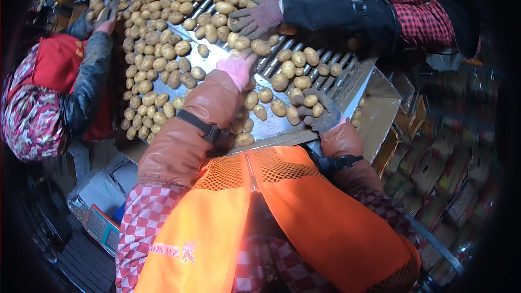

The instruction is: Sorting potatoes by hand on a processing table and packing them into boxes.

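My left hand (pixel 236 69), in a pink glove with greyish fingers, reaches palm down over the sorting table. Its extended fingers touch potatoes at the lower edge of the main pile, beside a larger potato (pixel 261 47). My right hand (pixel 327 110) wears a grey, soiled glove and is nearer the table's front right edge. Its fingers curl around a couple of small potatoes (pixel 310 100) lying against the palm. Between my hands, several loose potatoes (pixel 279 107) rest on the shiny metal sheet (pixel 270 124). Metal rollers (pixel 329 81) run beneath other potatoes to the right.
A co-worker's gloved hand (pixel 260 18) rests on the potato pile (pixel 163 12) from the far right. Another person (pixel 57 77) works at the left edge. An open cardboard box (pixel 376 110) with potatoes stands right of the table. Packed cartons (pixel 431 167) fill the lower right.
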Motion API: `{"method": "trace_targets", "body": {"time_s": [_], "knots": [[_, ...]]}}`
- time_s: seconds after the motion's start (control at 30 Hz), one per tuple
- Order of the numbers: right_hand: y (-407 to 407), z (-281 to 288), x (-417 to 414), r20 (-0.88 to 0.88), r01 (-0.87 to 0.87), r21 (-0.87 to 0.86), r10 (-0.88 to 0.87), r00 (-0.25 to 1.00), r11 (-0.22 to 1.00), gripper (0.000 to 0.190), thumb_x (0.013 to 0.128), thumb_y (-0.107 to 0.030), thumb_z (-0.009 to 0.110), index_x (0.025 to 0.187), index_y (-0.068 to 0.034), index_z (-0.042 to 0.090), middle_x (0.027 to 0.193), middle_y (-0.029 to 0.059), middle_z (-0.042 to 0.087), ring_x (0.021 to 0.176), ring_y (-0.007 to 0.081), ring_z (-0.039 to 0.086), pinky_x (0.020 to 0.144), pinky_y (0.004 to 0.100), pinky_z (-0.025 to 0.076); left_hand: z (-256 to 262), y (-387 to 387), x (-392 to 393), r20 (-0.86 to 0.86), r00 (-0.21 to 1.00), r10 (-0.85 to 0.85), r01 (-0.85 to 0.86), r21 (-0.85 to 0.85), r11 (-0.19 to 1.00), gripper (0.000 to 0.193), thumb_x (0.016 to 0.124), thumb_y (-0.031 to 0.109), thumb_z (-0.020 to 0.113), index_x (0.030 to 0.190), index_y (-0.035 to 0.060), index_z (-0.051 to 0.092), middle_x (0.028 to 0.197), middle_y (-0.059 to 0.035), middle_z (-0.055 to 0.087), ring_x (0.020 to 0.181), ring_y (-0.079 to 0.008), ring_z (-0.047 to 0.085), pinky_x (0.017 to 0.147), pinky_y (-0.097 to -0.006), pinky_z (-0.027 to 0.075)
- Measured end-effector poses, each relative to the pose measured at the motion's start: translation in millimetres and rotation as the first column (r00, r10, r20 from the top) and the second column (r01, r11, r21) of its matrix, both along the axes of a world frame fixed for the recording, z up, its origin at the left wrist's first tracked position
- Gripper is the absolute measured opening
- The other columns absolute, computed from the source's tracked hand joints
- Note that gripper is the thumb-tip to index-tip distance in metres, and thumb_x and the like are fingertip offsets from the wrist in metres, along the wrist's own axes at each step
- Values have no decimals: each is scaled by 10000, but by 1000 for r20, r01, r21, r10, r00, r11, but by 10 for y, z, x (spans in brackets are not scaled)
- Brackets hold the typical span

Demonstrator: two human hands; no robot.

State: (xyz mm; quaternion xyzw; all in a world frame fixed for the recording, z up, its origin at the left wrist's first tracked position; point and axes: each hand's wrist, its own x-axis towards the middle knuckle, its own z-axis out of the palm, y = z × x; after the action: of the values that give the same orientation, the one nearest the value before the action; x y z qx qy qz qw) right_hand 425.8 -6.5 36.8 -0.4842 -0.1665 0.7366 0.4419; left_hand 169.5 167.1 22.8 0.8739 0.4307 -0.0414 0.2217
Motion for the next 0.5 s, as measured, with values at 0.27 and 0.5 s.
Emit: {"method": "trace_targets", "body": {"time_s": [0.27, 0.5], "knots": [[316, 57, 371, 420, 124, -57, -90, 903, 991, 319, 935, -260, 675, 1149, -25, 647, 879, 12, 630, 780, 119, 599, 601, 246, 477, 175, 255, 628, -356, 932, 76, -144, -169, 975, 379, 911, 151, 547, 1284, 89, 584, 1381, -209, 524, 1193, -333, 602, 1002, -448, 487], [1019, -112, -37, 830, -201, -539, 476, -290, 818, 333, 904, -270, 699, 1150, -45, 685, 1051, 134, 724, 890, 247, 692, 781, 371, 544, 202, 17, 261, -345, 936, 72, -161, -237, 958, 356, 929, 149, 510, 1273, 122, 598, 1227, -206, 631, 1148, -352, 622, 976, -448, 490]]}}
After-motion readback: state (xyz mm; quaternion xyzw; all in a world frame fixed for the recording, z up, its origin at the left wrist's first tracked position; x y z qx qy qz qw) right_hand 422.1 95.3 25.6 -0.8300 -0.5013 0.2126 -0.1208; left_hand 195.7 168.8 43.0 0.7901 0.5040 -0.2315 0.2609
